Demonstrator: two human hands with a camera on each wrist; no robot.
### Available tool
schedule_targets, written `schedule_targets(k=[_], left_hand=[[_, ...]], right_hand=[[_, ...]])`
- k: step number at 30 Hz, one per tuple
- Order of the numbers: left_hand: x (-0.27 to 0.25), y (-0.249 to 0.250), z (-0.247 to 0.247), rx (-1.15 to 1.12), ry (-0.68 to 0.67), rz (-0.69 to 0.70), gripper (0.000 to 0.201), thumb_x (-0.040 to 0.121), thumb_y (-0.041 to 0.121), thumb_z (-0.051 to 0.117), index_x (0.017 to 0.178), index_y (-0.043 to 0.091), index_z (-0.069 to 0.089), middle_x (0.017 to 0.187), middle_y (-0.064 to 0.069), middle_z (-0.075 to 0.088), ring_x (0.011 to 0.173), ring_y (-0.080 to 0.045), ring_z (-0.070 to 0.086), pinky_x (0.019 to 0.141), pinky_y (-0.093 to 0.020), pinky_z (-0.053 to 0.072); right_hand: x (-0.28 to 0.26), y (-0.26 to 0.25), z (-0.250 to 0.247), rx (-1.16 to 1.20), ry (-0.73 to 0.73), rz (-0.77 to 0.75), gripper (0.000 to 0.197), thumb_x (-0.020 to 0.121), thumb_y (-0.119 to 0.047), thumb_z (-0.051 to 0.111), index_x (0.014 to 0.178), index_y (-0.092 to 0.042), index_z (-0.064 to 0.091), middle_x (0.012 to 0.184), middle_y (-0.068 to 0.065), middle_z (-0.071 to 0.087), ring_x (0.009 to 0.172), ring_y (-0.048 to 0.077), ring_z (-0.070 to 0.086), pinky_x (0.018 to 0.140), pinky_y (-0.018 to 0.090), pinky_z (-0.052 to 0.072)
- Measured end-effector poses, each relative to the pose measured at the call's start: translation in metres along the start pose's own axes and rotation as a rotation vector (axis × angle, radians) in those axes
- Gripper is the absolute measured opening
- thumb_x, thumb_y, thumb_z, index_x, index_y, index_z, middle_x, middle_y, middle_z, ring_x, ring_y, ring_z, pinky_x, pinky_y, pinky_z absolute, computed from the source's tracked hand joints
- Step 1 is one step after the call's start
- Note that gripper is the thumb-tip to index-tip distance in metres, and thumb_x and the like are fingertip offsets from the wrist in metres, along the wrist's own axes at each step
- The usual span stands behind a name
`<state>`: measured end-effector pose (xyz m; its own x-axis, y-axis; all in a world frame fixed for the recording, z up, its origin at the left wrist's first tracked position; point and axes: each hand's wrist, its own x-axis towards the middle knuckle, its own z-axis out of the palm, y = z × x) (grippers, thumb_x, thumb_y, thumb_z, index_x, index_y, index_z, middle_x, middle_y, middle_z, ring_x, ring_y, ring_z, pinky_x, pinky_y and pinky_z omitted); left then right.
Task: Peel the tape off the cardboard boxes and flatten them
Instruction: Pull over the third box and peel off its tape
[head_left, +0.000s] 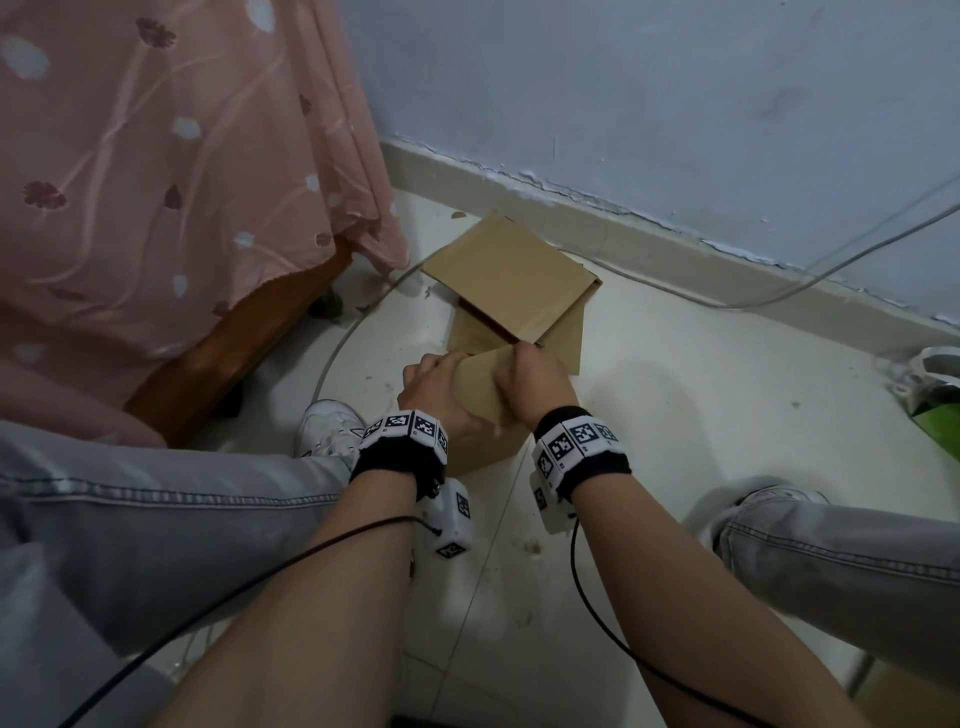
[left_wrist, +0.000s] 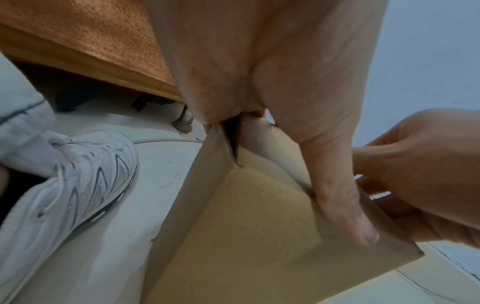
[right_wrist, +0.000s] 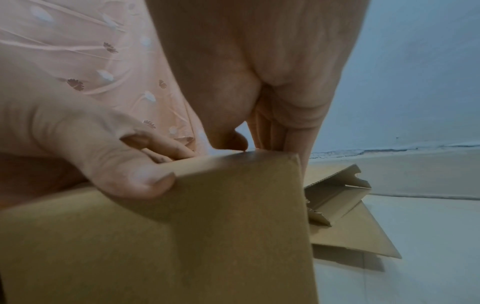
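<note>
A small brown cardboard box (head_left: 480, 384) stands on the floor between my knees. My left hand (head_left: 434, 387) grips its left top edge, the thumb (left_wrist: 337, 195) lying along the near face of the box (left_wrist: 246, 236). My right hand (head_left: 532, 382) curls its fingers (right_wrist: 275, 133) over the top right edge of the box (right_wrist: 182, 236). The left thumb (right_wrist: 145, 181) also shows in the right wrist view. Beyond it lies an opened, partly flattened cardboard box (head_left: 514, 280) (right_wrist: 345, 205). No tape shows in any view.
A bed with a pink flowered cover (head_left: 156, 156) and a wooden frame (head_left: 244, 338) stands at the left. My white shoes (head_left: 327, 426) (left_wrist: 78, 174) flank the box. The wall's skirting (head_left: 675, 244) runs behind, cables (head_left: 779, 296) trail along it, and a green bag (head_left: 935, 410) sits far right.
</note>
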<state>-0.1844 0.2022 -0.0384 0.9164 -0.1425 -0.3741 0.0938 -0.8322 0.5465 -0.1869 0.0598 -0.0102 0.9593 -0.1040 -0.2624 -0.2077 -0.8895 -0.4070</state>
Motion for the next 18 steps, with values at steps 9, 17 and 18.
schedule_targets(k=[9,17,18], left_hand=[[0.000,0.002,0.000,0.019,0.005,-0.008,0.114,0.045,0.054,0.090,0.143,0.034,0.035,0.135,0.001,0.039,0.129,-0.024,0.030,0.106,-0.036,0.034],[-0.001,0.003,0.000,-0.019,0.001,-0.005,0.111,0.047,0.051,0.091,0.141,0.034,0.036,0.133,0.001,0.039,0.129,-0.024,0.028,0.105,-0.036,0.034],[-0.001,0.003,0.000,-0.018,0.003,-0.006,0.111,0.046,0.052,0.090,0.141,0.033,0.036,0.133,0.001,0.039,0.128,-0.024,0.029,0.105,-0.037,0.035]], right_hand=[[-0.001,0.001,-0.004,0.011,-0.014,-0.027,0.028,0.095,-0.026,0.053,0.106,-0.001,0.062,0.103,0.018,0.067,0.093,0.033,0.063,0.076,0.036,0.050],[-0.002,0.012,-0.002,0.236,0.085,0.067,0.036,0.099,-0.021,0.046,0.130,-0.006,0.057,0.117,0.019,0.065,0.106,0.033,0.063,0.091,0.037,0.052],[-0.004,0.014,-0.002,0.274,0.115,0.059,0.037,0.100,-0.026,0.048,0.129,-0.008,0.059,0.116,0.017,0.067,0.105,0.031,0.064,0.089,0.034,0.051]])
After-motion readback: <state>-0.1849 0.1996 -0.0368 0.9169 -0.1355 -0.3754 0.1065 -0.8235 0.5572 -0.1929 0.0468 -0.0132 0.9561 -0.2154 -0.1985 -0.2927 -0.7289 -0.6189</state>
